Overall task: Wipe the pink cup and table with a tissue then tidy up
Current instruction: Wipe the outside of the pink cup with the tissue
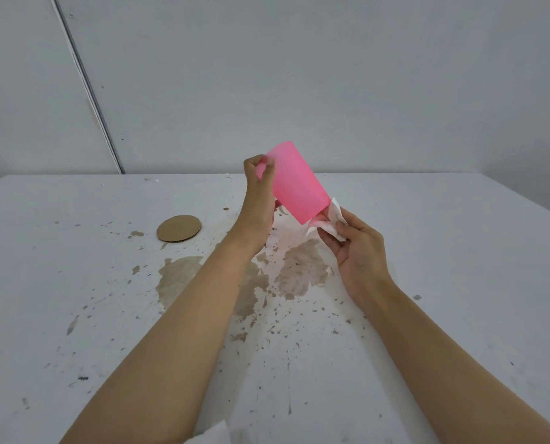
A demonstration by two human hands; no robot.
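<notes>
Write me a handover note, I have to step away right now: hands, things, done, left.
Left hand: grip shut on the pink cup, held tilted above the table.
Right hand: grip shut on the tissue, at the cup's lower end.
Cardboard disc lies on the table, left.
Done: cup wipe underway.
Left: brown stains, then tidying.

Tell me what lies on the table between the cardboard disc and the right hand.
In the head view, the table between the cardboard disc and the right hand carries brown stains; the left hand crosses above, holding the pink cup.
</notes>
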